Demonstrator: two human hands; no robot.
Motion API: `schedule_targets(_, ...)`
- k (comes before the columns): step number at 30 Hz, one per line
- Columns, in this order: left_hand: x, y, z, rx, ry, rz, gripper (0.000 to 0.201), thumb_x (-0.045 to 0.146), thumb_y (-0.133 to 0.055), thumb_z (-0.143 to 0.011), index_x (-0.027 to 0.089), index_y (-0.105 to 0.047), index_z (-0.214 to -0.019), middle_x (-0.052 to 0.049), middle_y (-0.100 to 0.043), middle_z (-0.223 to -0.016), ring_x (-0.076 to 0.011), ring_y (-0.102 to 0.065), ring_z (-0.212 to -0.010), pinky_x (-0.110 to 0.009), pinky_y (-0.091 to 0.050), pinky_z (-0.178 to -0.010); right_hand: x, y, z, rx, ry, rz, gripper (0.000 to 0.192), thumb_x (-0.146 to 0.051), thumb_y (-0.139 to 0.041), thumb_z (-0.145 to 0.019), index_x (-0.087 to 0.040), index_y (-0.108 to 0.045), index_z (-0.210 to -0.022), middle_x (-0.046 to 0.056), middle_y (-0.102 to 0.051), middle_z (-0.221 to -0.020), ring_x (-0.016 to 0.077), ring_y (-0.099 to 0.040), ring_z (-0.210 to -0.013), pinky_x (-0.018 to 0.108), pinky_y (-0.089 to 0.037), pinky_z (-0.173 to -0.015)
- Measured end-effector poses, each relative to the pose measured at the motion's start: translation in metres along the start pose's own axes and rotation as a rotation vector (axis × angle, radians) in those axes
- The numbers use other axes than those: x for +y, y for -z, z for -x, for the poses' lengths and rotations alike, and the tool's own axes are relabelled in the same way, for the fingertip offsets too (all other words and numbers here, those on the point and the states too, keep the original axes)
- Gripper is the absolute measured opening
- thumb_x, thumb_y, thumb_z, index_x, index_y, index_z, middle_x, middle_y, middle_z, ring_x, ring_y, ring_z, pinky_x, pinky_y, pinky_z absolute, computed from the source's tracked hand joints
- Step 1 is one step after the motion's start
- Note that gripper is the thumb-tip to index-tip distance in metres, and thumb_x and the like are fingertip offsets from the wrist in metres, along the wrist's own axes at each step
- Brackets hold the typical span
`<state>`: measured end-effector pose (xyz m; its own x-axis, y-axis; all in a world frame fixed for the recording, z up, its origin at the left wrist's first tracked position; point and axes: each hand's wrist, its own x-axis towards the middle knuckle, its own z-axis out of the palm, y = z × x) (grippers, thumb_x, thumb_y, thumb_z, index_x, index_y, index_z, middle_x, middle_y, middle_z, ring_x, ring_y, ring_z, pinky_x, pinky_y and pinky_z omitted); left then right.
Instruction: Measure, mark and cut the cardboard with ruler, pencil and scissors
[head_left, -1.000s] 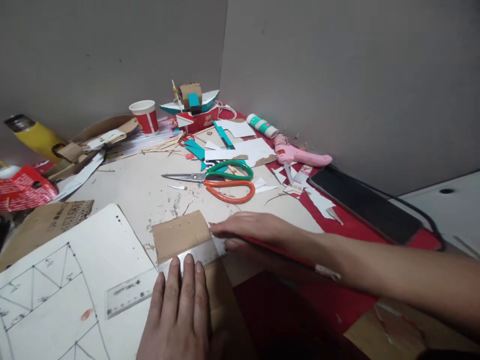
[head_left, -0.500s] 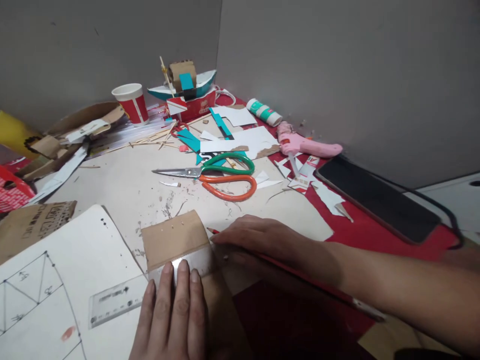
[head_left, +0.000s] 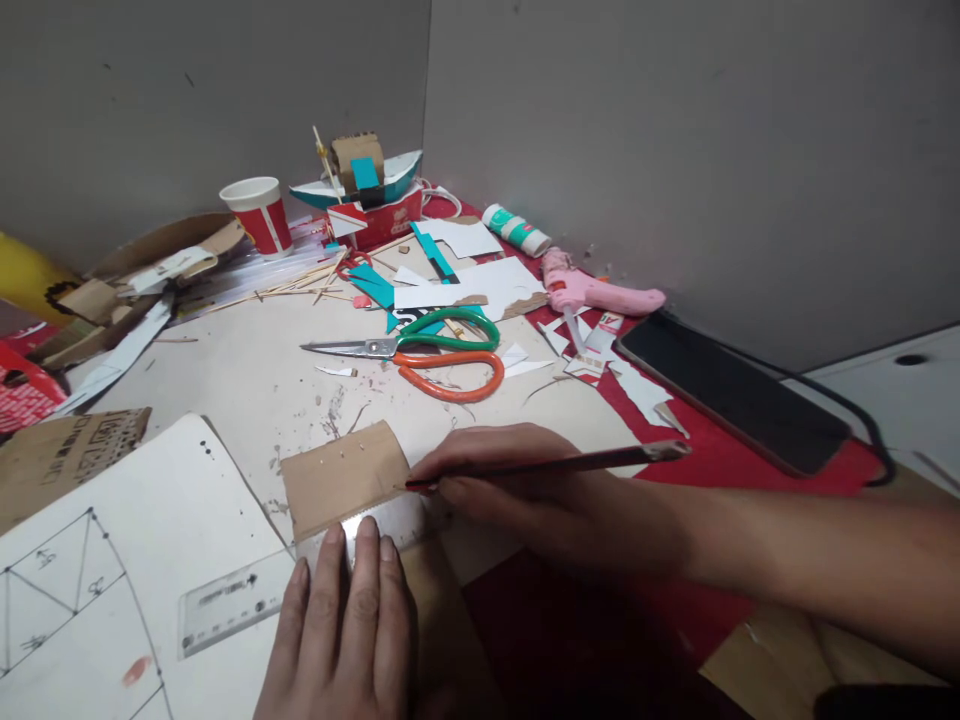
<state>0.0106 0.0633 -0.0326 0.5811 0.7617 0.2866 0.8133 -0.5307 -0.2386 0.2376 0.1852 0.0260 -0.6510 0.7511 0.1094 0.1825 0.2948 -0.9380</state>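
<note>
On the cardboard piece (head_left: 346,476): left hand (head_left: 345,630) flat, fingers together, pressing clear ruler (head_left: 300,575) across it; right hand (head_left: 517,485) pinching pencil (head_left: 547,465), tip at cardboard's right edge. Scissors (head_left: 420,352) beyond cardboard.

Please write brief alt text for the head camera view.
The left hand presses a clear ruler onto a cardboard piece while the right hand holds a pencil at its edge. Scissors lie beyond.
</note>
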Motion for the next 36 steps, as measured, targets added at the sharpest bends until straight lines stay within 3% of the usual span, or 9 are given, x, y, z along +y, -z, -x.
schedule_targets(6, 0.0, 0.0, -0.001, -0.001, -0.009, -0.039, 0.054, 0.037, -0.032, -0.098, 0.004, -0.05, -0.136, -0.024, -0.055, -0.142, -0.0443, -0.039, -0.139, -0.054, -0.032, -0.108, -0.001, -0.01, -0.015, -0.102, 0.022, 0.03, 0.017, -0.017, -0.051, -0.097, -0.013, -0.067, -0.096, 0.004, -0.072, -0.092, 0.0128, -0.064, -0.083, 0.023, -0.051, -0.075)
schedule_targets(12, -0.002, 0.003, -0.003, -0.004, -0.028, -0.051, 0.053, 0.036, -0.032, -0.097, 0.003, -0.05, -0.135, -0.023, -0.056, -0.14, -0.0442, -0.047, -0.13, -0.053, -0.034, -0.105, 0.001, -0.013, -0.02, -0.111, 0.019, 0.09, 0.016, -0.015, -0.053, -0.095, -0.012, -0.068, -0.091, 0.004, -0.07, -0.087, 0.013, -0.062, -0.08, 0.023, -0.049, -0.075)
schedule_targets(20, -0.004, 0.007, -0.005, -0.044, -0.028, -0.06, 0.053, 0.039, -0.036, -0.095, 0.007, -0.05, -0.135, -0.022, -0.057, -0.141, -0.0427, -0.048, -0.129, -0.053, -0.037, -0.102, 0.0, -0.01, -0.022, -0.153, -0.004, 0.05, 0.016, -0.02, -0.053, -0.096, -0.013, -0.066, -0.091, 0.006, -0.071, -0.094, 0.0148, -0.062, -0.086, 0.024, -0.05, -0.077)
schedule_targets(36, -0.004, 0.006, -0.006, -0.018, -0.027, -0.062, 0.054, 0.041, -0.033, -0.097, 0.004, -0.051, -0.133, -0.023, -0.06, -0.136, -0.0425, -0.051, -0.126, -0.052, -0.036, -0.103, -0.006, 0.002, -0.023, -0.138, -0.043, 0.185, 0.015, -0.01, -0.052, -0.089, -0.014, -0.059, -0.076, -0.001, -0.057, -0.071, 0.0104, -0.047, -0.065, 0.023, -0.038, -0.061)
